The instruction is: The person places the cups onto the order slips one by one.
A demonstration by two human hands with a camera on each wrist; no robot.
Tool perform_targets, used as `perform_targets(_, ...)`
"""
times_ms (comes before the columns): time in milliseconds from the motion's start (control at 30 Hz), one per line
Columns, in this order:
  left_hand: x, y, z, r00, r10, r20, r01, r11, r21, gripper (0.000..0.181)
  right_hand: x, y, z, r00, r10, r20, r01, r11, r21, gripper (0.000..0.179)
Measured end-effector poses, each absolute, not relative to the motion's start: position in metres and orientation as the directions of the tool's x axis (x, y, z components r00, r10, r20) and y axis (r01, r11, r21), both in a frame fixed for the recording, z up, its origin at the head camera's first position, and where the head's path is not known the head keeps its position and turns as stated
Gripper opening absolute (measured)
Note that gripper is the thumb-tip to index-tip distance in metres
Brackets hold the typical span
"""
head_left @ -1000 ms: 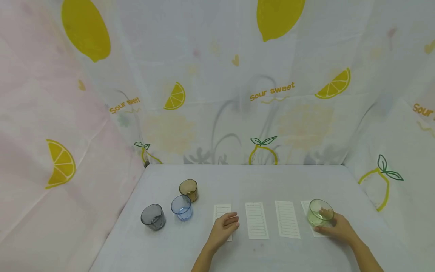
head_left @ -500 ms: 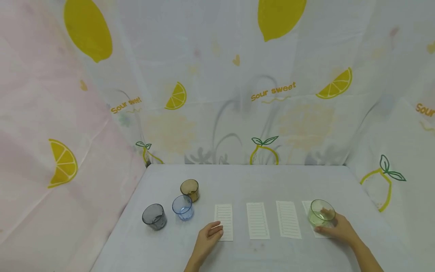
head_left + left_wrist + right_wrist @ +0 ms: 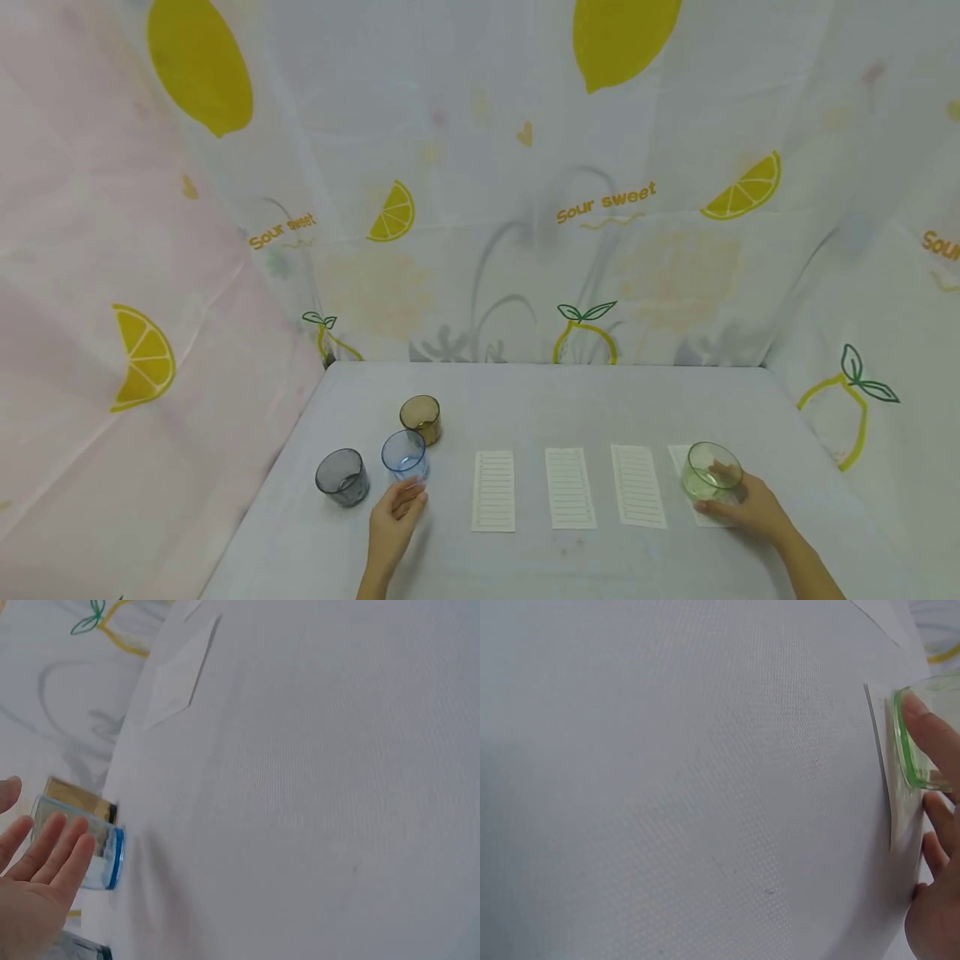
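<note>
My left hand (image 3: 395, 518) is at the near side of a clear blue glass cup (image 3: 405, 456), its fingertips overlapping the cup's lower edge in the head view. In the left wrist view the fingers (image 3: 56, 851) are loosely extended in front of the blue cup, with nothing gripped. My right hand (image 3: 752, 506) holds a light green glass cup (image 3: 702, 477), thumb on the near side and fingers round the far side. That cup stands upright on the rightmost lined paper slip (image 3: 678, 454). The right wrist view shows the thumb (image 3: 930, 731) against the green glass.
Behind the blue cup stands an amber glass cup (image 3: 422, 418), and to its left a grey one (image 3: 342, 477). Three more lined slips lie in a row: a left one (image 3: 492, 492), a middle one (image 3: 570, 489) and another (image 3: 638, 486). Lemon-printed cloth (image 3: 480, 275) walls the white table.
My left hand has moved left, from over the leftmost paper slip to the blue cup. The right hand and green cup have stayed in place.
</note>
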State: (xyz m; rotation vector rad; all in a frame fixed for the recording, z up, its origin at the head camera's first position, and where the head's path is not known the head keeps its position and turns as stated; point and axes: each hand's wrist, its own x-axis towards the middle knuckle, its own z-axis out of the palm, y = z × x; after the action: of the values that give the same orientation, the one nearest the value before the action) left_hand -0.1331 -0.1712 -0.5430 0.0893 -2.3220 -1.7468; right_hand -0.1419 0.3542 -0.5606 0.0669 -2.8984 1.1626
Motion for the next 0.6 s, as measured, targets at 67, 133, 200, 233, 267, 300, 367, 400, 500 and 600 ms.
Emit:
perform_targets(67,-0.131,-0.179,-0.543,-0.953,-0.25,0.169,0.088,0.306,0.948,0.032,-0.142,0.355,-0.561,-0.999,-0.033,0.026,-0.041,0.719,-0.694,0.065)
perform_targets(133,-0.13,-0.185,-0.544,-0.932,-0.309,0.192,0.086,0.325,0.942,0.029,-0.142,0.356,-0.561,-0.999,-0.034,0.023,-0.041,0.719,-0.693,0.065)
perform_targets(200,-0.13,-0.19,-0.545,-0.904,-0.371,0.214,0.081,0.343,0.936,0.027,-0.142,0.356,-0.56,-0.999,-0.036,0.022,-0.042,0.713,-0.7,0.066)
perform_targets(233,-0.13,-0.193,-0.546,-0.888,-0.399,0.228,0.078,0.359,0.93,0.026,-0.141,0.356,-0.56,-0.999,-0.04,0.018,-0.041,0.707,-0.706,0.067)
perform_targets(267,-0.13,-0.195,-0.547,-0.874,-0.425,0.237,0.068,0.376,0.924,0.025,-0.141,0.357,-0.56,-0.999,-0.041,0.012,-0.037,0.701,-0.712,0.068)
perform_targets(300,-0.13,-0.197,-0.547,-0.86,-0.446,0.248,0.061,0.394,0.917,0.025,-0.141,0.357,-0.559,-0.999,-0.043,0.006,-0.035,0.698,-0.715,0.069)
perform_targets(367,-0.131,-0.201,-0.548,-0.837,-0.483,0.258,0.03,0.43,0.902,0.026,-0.14,0.358,-0.559,-0.999,-0.047,-0.01,-0.025,0.688,-0.725,0.07)
perform_targets(400,-0.132,-0.202,-0.548,-0.828,-0.499,0.257,0.015,0.438,0.899,0.028,-0.14,0.358,-0.559,-0.999,-0.046,-0.018,-0.019,0.682,-0.731,0.071)
perform_targets(500,-0.134,-0.206,-0.548,-0.81,-0.531,0.247,-0.03,0.459,0.888,0.034,-0.14,0.357,-0.558,-0.998,-0.04,-0.044,0.005,0.686,-0.727,0.074)
perform_targets(600,-0.137,-0.208,-0.548,-0.793,-0.56,0.239,-0.057,0.459,0.886,0.036,-0.139,0.356,-0.554,-0.998,-0.023,-0.059,0.025,0.71,-0.703,0.082)
